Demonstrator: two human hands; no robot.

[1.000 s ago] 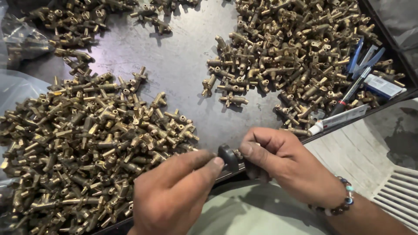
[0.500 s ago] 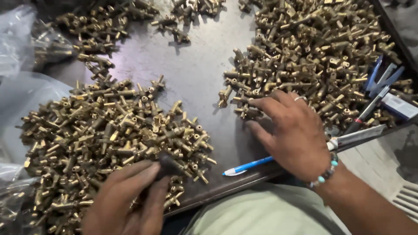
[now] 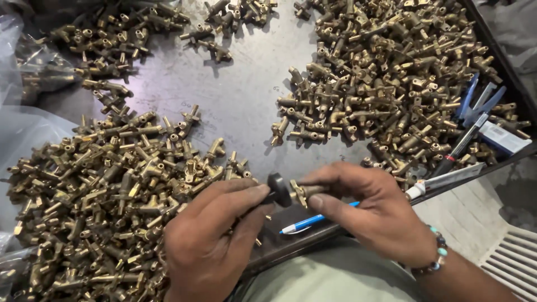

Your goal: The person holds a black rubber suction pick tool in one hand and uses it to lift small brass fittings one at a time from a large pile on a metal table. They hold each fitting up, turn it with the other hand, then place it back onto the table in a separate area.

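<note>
Head view: both hands have come back together, left hand point(image 3: 210, 246) pinching a black knob point(image 3: 278, 189) against the brass fitting point(image 3: 302, 192) gripped by the right hand point(image 3: 372, 215); a blue pen point(image 3: 313, 220) now lies beneath.

The left hand point(image 3: 210, 240) hides the tool's handle behind the black knob point(image 3: 278, 189); the brass pile point(image 3: 100, 201) runs off the worktop's left edge

Left hand point(image 3: 210, 246) presses a black knob point(image 3: 278, 189) against a brass valve point(image 3: 305, 192) pinched by right hand point(image 3: 372, 210).
</note>
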